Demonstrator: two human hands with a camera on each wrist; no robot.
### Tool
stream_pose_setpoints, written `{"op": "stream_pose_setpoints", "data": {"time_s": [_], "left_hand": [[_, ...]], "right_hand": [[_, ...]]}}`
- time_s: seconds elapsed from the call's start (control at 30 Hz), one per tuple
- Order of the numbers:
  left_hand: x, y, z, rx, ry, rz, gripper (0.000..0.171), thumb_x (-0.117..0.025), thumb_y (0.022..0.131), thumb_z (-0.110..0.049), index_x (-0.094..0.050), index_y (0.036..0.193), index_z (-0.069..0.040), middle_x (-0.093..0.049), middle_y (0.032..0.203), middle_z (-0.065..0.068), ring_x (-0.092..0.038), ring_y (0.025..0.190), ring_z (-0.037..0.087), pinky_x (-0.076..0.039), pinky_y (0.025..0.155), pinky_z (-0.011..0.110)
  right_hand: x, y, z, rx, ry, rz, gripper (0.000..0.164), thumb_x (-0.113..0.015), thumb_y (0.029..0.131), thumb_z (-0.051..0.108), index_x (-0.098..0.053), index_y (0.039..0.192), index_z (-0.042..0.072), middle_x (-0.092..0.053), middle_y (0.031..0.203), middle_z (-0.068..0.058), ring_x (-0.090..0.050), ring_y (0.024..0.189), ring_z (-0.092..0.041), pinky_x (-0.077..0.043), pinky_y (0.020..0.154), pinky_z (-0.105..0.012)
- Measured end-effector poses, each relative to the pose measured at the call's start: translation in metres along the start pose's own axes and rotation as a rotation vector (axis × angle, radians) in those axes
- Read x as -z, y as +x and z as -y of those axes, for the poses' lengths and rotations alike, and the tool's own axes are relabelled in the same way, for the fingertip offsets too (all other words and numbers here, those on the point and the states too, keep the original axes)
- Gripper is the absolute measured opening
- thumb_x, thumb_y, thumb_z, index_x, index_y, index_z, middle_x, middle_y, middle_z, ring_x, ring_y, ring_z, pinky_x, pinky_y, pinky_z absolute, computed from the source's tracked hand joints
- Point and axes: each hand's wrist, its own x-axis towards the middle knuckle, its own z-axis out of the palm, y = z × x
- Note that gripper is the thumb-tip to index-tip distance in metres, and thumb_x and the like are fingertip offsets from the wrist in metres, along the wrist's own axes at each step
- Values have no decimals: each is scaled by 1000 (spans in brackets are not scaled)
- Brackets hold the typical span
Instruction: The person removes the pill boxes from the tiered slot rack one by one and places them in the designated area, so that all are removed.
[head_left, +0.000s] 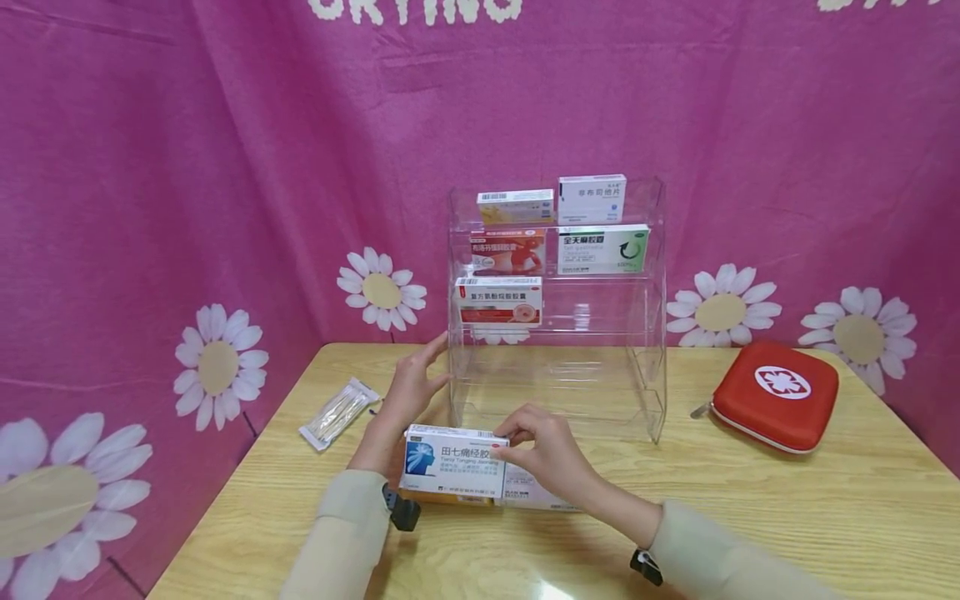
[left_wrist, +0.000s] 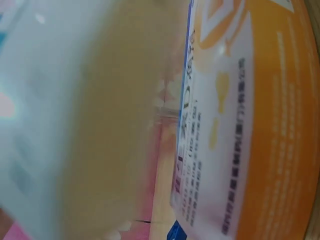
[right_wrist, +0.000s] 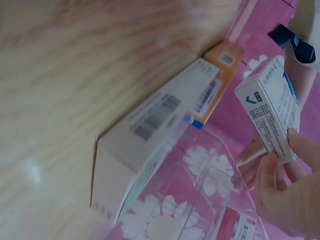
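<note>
My right hand [head_left: 551,450] pinches the right end of a white medicine box [head_left: 453,465] with a blue head picture, held tilted above the table. The right wrist view shows thumb and fingers on that box [right_wrist: 270,107]. My left hand [head_left: 411,385] is beside the left side of the clear tiered rack [head_left: 555,358], fingers extended; whether they touch it I cannot tell. Under the held box lie an orange-and-white box [left_wrist: 275,125] and a pale box [head_left: 532,493], both partly hidden. The held box looks blurred and close in the left wrist view.
On the rack's upper tiers stand several medicine boxes, among them a red one [head_left: 507,252], a green-and-white one [head_left: 602,250] and a white-and-red one [head_left: 499,302]. A cotton swab pack [head_left: 339,414] lies at left, a red zipped case [head_left: 776,396] at right.
</note>
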Motion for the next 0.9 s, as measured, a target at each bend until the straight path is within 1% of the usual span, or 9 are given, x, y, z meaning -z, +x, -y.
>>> {"op": "stream_pose_setpoints", "data": {"time_s": [0.17, 0.3, 0.4, 0.53, 0.57, 0.67, 0.77, 0.8, 0.9], "left_hand": [[0, 2, -2, -13, 24, -12, 66, -73, 83, 2, -46, 143, -2, -61, 136, 16, -61, 122, 35, -51, 107, 45], [0, 3, -3, -1, 42, 5, 65, -72, 84, 1, -46, 143, -3, -60, 137, 16, -60, 123, 34, -51, 108, 44], [1, 3, -3, 0, 44, 16, 65, -72, 84, 1, -45, 144, -2, -60, 137, 17, -60, 123, 35, -50, 108, 46], [1, 2, -2, -39, 26, 1, 65, -72, 83, 3, -46, 142, 0, -61, 133, 19, -61, 120, 39, -51, 106, 48], [1, 1, -2, -63, 30, -13, 65, -73, 82, 3, -47, 141, -1, -63, 132, 19, -63, 118, 38, -53, 104, 46], [2, 1, -2, -77, 27, -17, 64, -73, 82, 4, -49, 140, -1, -63, 131, 20, -63, 118, 37, -54, 103, 46], [1, 2, -3, -59, 19, -10, 64, -72, 82, 4, -48, 141, -1, -62, 132, 20, -62, 120, 37, -52, 105, 46], [1, 3, -3, -35, 9, 1, 64, -71, 83, 5, -47, 142, 0, -61, 134, 20, -61, 121, 38, -51, 107, 48], [1, 4, -6, -7, 20, 9, 65, -71, 83, 4, -46, 142, 0, -60, 135, 19, -60, 122, 37, -50, 108, 47]], "right_hand": [[-9, -2, 2, -35, 8, 44, 13, -80, 77, 6, -71, 86, 6, -67, 89, -4, -63, 77, -4, -61, 72, -18], [-17, -6, 2, -34, 10, 70, 13, -81, 76, 5, -70, 83, 5, -66, 85, -5, -62, 75, -5, -61, 67, -17], [-24, -9, 3, -43, 26, 93, 13, -81, 75, 5, -70, 82, 4, -66, 83, -6, -61, 72, -2, -59, 65, -16], [-31, -15, 4, -77, 53, 138, 13, -82, 75, 6, -70, 81, 5, -66, 82, -5, -58, 71, 3, -55, 63, -12], [-33, -16, 4, -84, 58, 150, 13, -82, 75, 6, -70, 81, 5, -66, 82, -5, -57, 70, 4, -54, 62, -12], [-36, -20, 6, -87, 62, 175, 13, -82, 75, 7, -69, 80, 5, -65, 82, -5, -56, 71, 3, -53, 62, -12], [-38, -21, 8, -79, 34, 197, 14, -82, 76, 9, -69, 80, 5, -64, 81, -4, -55, 71, 2, -51, 62, -11], [-38, -21, 9, -76, 19, 206, 15, -82, 76, 10, -69, 80, 6, -64, 80, -3, -54, 71, 2, -50, 62, -11], [-38, -21, 11, -74, -20, 249, 15, -82, 76, 12, -68, 79, 7, -63, 77, -2, -52, 69, 1, -46, 59, -11]]}}
